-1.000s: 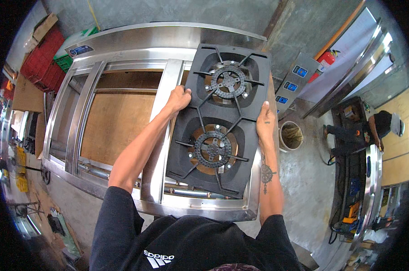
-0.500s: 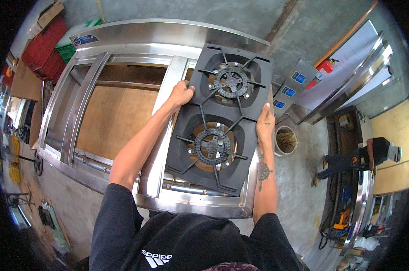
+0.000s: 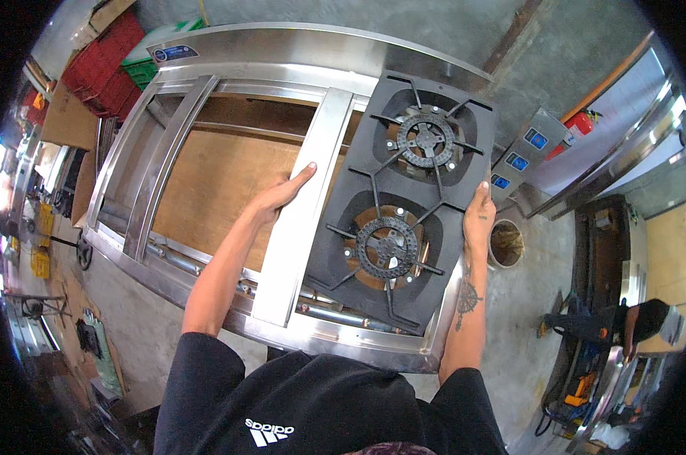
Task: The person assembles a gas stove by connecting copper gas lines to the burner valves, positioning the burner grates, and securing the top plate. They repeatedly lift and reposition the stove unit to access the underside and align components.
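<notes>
A black cast-iron burner plate [image 3: 339, 250] with two ring burners, one far [image 3: 428, 140] and one near [image 3: 388, 246], sits in the right bay of a long stainless steel stove frame [image 3: 282, 72]. My right hand [image 3: 479, 216] grips the plate's right edge, fingers pointing away from me. My left hand [image 3: 282, 193] lies with fingers stretched out against the left side of a steel cross bar [image 3: 301, 250], which runs front to back just left of the plate. The frame's left bays are open, with brown plywood [image 3: 206, 182] showing below.
A grey panel with blue labels [image 3: 521, 155] and a round bucket [image 3: 506, 243] stand on the concrete floor to the right. Red crates [image 3: 100, 64] and a green crate [image 3: 142, 64] sit behind the frame at left. Another person [image 3: 623, 322] crouches at far right.
My left hand has left the black plate's left edge and moved left onto the steel cross bar. My right hand stays on the plate's right edge.
</notes>
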`<act>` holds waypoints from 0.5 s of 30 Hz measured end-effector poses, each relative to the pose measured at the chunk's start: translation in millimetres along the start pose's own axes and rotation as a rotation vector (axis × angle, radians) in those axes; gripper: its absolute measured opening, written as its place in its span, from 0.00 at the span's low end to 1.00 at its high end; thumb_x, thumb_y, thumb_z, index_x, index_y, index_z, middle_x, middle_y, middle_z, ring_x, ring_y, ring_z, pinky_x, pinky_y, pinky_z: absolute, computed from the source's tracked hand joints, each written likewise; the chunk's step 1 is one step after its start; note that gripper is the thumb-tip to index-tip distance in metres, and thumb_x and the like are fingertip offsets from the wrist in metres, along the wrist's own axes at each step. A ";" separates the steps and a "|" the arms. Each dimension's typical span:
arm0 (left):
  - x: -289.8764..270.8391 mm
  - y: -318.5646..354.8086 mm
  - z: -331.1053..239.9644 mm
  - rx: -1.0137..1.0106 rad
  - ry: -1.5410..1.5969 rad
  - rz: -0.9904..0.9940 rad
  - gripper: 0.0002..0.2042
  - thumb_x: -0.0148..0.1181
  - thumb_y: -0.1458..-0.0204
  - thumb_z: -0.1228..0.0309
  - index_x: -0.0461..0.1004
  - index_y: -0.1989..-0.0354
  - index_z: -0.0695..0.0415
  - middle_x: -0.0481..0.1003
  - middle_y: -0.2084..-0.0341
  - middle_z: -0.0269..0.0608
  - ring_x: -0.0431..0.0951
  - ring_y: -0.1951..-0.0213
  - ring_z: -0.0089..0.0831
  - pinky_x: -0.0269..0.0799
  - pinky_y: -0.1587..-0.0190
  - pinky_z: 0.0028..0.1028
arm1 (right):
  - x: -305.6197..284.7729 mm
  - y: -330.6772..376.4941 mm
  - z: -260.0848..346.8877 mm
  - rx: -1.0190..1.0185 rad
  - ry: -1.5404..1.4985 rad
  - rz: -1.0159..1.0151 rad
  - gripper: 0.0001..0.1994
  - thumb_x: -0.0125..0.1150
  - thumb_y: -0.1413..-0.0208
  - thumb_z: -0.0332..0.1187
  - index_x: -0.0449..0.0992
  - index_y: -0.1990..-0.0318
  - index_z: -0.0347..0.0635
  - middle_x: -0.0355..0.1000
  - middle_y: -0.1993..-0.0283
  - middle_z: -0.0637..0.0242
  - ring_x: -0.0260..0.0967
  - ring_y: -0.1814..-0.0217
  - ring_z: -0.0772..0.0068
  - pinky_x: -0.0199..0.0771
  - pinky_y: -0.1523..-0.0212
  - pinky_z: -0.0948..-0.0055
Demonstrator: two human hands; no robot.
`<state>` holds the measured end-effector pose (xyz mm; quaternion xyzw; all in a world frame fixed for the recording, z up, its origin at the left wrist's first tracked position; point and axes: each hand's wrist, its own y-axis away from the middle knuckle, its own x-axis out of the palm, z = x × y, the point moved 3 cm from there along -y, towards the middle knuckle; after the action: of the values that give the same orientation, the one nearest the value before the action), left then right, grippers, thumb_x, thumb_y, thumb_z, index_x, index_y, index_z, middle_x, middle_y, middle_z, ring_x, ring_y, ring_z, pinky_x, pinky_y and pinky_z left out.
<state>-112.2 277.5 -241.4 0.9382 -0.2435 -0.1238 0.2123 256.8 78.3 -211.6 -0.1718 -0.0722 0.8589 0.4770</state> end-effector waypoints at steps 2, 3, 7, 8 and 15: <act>5.9 13.2 0.6 -0.074 0.164 0.064 0.45 0.67 0.45 0.41 0.67 0.37 0.75 0.73 0.46 0.70 0.78 0.46 0.44 0.75 0.44 0.41 | -2.2 -0.7 -0.5 0.025 0.115 -0.012 0.33 0.42 0.25 0.55 0.69 0.74 0.30 0.59 0.80 0.71 0.54 0.74 0.77 0.57 0.72 0.65; 6.1 18.7 -4.3 -0.041 0.097 0.003 0.43 0.67 0.45 0.41 0.69 0.39 0.74 0.75 0.49 0.68 0.80 0.50 0.42 0.77 0.48 0.40 | -3.6 -1.2 -0.4 0.030 0.161 -0.014 0.34 0.42 0.25 0.54 0.68 0.74 0.29 0.59 0.80 0.70 0.54 0.74 0.77 0.57 0.72 0.65; 18.6 29.1 -35.4 0.098 -0.356 -0.107 0.32 0.66 0.44 0.44 0.82 0.66 0.72 0.79 0.77 0.47 0.78 0.71 0.29 0.72 0.73 0.34 | -6.9 -1.5 -1.1 0.054 0.182 0.024 0.32 0.43 0.25 0.54 0.69 0.71 0.29 0.62 0.77 0.68 0.56 0.71 0.76 0.61 0.68 0.65; 20.8 37.4 -38.6 0.119 -0.359 -0.112 0.31 0.66 0.43 0.44 0.82 0.66 0.71 0.79 0.77 0.48 0.79 0.71 0.30 0.73 0.71 0.35 | -7.7 -1.9 -2.9 0.086 0.200 0.049 0.31 0.44 0.25 0.53 0.73 0.65 0.27 0.68 0.72 0.66 0.60 0.67 0.75 0.64 0.63 0.68; 4.7 104.5 -123.8 0.606 -0.470 -0.375 0.31 0.61 0.41 0.43 0.79 0.58 0.68 0.81 0.70 0.59 0.83 0.64 0.43 0.76 0.58 0.42 | -8.6 -6.6 -11.0 0.063 0.257 0.057 0.31 0.43 0.24 0.53 0.77 0.61 0.26 0.74 0.68 0.64 0.64 0.62 0.73 0.69 0.56 0.67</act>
<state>-109.0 234.3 -85.3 0.9324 -0.1361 -0.2937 -0.1607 270.2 74.1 -217.9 -0.2673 0.0215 0.8449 0.4630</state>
